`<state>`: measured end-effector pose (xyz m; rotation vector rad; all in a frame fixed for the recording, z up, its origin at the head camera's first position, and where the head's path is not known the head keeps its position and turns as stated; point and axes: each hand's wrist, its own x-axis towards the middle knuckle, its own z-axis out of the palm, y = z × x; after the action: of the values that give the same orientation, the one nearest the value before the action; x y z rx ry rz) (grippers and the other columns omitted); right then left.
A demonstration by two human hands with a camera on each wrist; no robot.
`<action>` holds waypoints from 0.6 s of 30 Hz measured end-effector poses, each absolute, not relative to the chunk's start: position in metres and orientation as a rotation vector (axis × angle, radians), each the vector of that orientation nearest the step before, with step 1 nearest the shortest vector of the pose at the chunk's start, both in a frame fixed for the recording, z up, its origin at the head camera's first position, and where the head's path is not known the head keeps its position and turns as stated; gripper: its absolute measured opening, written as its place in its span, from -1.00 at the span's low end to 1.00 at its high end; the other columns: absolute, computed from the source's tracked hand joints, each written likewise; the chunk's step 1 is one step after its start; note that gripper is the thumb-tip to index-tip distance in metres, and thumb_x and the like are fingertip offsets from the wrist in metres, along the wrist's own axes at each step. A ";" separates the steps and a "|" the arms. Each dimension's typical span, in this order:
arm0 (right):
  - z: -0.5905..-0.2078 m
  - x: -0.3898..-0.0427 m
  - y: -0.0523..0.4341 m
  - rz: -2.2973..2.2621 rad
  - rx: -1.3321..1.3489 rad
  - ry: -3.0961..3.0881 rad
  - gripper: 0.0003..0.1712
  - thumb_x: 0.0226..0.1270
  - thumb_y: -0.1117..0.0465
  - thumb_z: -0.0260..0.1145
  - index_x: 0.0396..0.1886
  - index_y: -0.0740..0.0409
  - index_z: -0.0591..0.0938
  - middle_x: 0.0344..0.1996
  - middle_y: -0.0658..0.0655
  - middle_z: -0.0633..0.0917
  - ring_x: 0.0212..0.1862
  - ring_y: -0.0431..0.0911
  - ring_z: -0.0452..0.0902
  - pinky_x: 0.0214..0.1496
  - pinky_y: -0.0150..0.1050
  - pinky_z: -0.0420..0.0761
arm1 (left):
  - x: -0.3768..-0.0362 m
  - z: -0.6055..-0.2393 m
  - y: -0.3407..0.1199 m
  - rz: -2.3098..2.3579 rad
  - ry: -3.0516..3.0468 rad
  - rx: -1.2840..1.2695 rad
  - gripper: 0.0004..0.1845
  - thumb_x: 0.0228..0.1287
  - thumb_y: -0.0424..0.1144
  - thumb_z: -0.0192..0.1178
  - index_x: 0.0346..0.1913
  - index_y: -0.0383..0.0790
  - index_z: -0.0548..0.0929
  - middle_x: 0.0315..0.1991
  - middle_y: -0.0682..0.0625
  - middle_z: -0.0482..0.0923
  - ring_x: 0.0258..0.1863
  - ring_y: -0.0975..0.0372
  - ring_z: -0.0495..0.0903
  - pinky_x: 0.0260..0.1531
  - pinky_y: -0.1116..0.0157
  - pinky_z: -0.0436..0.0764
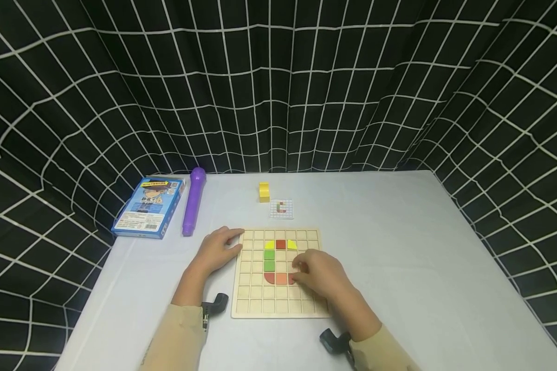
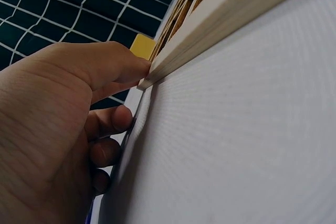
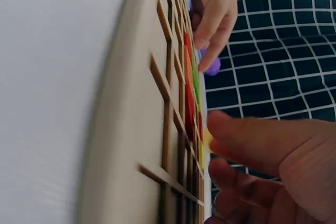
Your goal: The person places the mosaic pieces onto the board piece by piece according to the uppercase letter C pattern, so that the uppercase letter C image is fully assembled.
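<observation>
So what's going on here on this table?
A person is working on a wooden grid board on a white table. The left hand rests against the board's left edge, fingers touching its upper corner. The right hand lies over the board beside a C-shaped pattern of yellow, red, green and orange tiles. Behind the board lie a small pattern card, a yellow block, a purple pen-like tube and a blue box.
</observation>
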<state>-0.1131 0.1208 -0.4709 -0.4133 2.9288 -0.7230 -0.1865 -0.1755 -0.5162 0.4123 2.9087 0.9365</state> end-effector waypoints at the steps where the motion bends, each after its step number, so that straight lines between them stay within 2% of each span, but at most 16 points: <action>1: -0.470 -0.117 0.120 -0.718 -0.387 2.939 -0.72 0.15 0.15 0.60 -0.13 0.06 0.80 -0.47 -0.10 0.54 -0.40 -0.16 0.41 -0.32 -0.20 0.48 | -0.186 -0.516 -0.176 0.936 2.909 0.416 -0.48 0.34 -0.08 0.34 0.34 -0.06 0.62 -0.34 0.10 0.43 -0.35 0.23 0.36 -0.21 0.17 0.38; 6: -0.462 -0.143 0.112 -0.638 -0.356 3.012 -0.64 0.26 0.15 0.53 0.03 0.12 0.77 -0.35 -0.02 0.63 -0.31 -0.10 0.52 -0.21 -0.12 0.58 | -0.187 -0.515 -0.178 0.937 2.918 0.410 -0.48 0.33 -0.09 0.35 0.33 -0.06 0.63 -0.35 0.09 0.41 -0.37 0.22 0.36 -0.23 0.16 0.37; 13: -0.466 -0.165 0.106 -0.549 -0.408 2.987 -0.75 0.32 0.21 0.45 -0.02 0.07 0.82 -0.31 0.00 0.67 -0.34 -0.15 0.50 -0.22 -0.17 0.60 | -0.186 -0.518 -0.179 0.944 2.911 0.401 -0.49 0.33 -0.10 0.35 0.33 -0.05 0.63 -0.36 0.08 0.41 -0.37 0.22 0.35 -0.24 0.17 0.38; 18: -0.469 -0.169 0.109 -0.558 -0.354 2.971 -0.74 0.30 0.22 0.45 -0.02 0.05 0.83 -0.30 0.00 0.68 -0.29 -0.14 0.55 -0.19 -0.16 0.61 | -0.187 -0.519 -0.177 0.949 2.912 0.421 -0.49 0.33 -0.09 0.34 0.33 -0.06 0.63 -0.35 0.09 0.42 -0.36 0.22 0.36 -0.24 0.17 0.37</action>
<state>-0.1694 0.1094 -0.4691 -0.3543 2.9713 -0.5582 -0.1872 -0.1766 -0.5190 0.4205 2.9119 0.9489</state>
